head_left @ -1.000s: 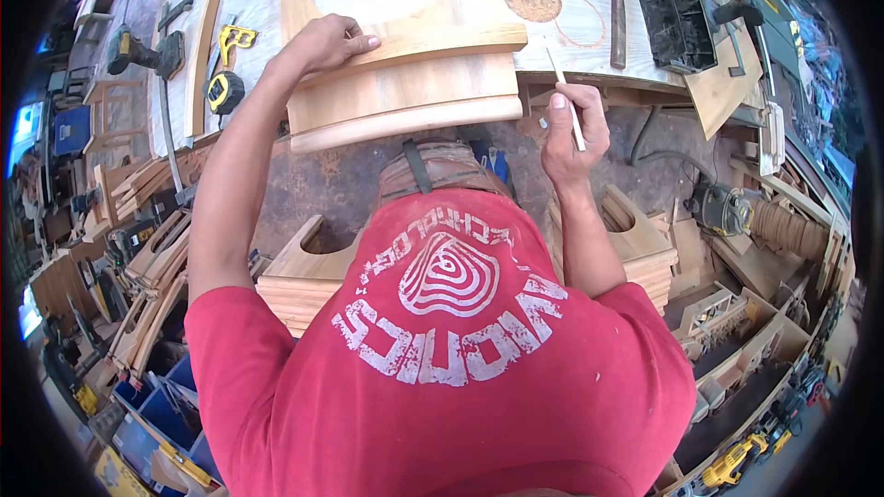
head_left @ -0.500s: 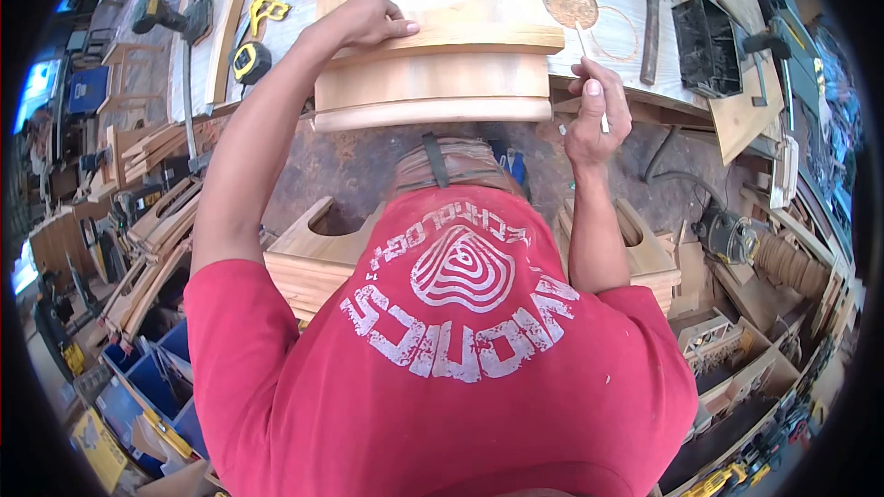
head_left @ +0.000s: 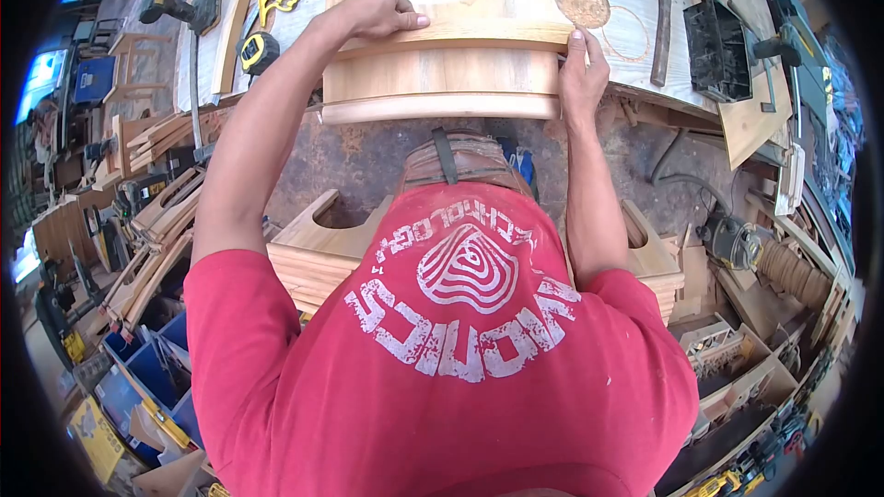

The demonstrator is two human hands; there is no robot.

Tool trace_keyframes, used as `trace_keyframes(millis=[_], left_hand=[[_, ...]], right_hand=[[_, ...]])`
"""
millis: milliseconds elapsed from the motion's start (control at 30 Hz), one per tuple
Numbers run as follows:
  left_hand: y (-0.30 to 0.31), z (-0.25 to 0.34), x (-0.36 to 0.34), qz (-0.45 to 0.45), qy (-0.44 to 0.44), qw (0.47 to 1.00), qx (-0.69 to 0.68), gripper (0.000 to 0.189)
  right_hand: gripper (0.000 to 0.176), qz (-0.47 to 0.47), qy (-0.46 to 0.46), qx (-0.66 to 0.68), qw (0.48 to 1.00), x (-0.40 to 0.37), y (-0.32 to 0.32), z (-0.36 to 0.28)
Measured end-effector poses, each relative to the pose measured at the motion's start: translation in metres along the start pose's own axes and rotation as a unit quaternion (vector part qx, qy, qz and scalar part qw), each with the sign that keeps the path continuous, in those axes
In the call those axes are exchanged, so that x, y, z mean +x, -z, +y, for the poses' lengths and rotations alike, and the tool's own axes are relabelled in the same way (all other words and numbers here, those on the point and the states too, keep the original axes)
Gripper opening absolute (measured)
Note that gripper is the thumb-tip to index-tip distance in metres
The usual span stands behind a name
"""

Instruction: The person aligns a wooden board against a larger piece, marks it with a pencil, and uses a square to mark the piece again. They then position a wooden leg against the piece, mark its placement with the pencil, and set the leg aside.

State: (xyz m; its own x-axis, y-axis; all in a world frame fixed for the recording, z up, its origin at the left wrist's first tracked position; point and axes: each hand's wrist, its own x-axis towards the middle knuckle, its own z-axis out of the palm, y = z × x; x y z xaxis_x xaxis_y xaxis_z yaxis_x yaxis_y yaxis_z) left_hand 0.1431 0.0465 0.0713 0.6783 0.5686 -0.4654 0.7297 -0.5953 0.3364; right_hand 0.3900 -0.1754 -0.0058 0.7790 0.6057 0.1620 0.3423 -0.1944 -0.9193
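Observation:
A pale wooden strip [head_left: 493, 32] lies across a wooden panel [head_left: 442, 75] at the near edge of the workbench. My left hand [head_left: 379, 14] is closed on the strip's left part, its thumb along the top and its fingers curled out of sight. At the strip's right end, my right hand [head_left: 582, 74] grips with thumb and fingers close together. No pencil-like stick shows in it now. Below the panel runs a lighter rounded wooden edge [head_left: 442, 109]. Past the right hand lies a round wooden disc [head_left: 582, 2] on the bench.
On the left of the bench are a tape measure [head_left: 259, 52], a yellow square [head_left: 277, 2] and a cordless drill [head_left: 180, 7]. A hammer [head_left: 661, 32] and a black open case [head_left: 716, 51] lie on the right. Cut wooden pieces [head_left: 313, 253] stand behind me.
My right hand has moved left and up from beside the disc to the strip's right end. The thin white stick it held is out of sight. My left hand stays on the strip.

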Motion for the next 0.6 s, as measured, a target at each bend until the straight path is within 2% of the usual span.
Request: trace_keyframes(millis=[200, 600], left_hand=[[0.011, 0.011, -0.004, -0.027, 0.009, 1.0, 0.009, 0.059], [0.01, 0.01, -0.005, -0.026, 0.019, 0.999, -0.012, 0.058]], right_hand=[[0.037, 0.03, 0.052, -0.003, 0.998, -0.001, -0.003, 0.004], [0.035, 0.044, 0.068, -0.005, 0.997, -0.002, -0.002, 0.003]])
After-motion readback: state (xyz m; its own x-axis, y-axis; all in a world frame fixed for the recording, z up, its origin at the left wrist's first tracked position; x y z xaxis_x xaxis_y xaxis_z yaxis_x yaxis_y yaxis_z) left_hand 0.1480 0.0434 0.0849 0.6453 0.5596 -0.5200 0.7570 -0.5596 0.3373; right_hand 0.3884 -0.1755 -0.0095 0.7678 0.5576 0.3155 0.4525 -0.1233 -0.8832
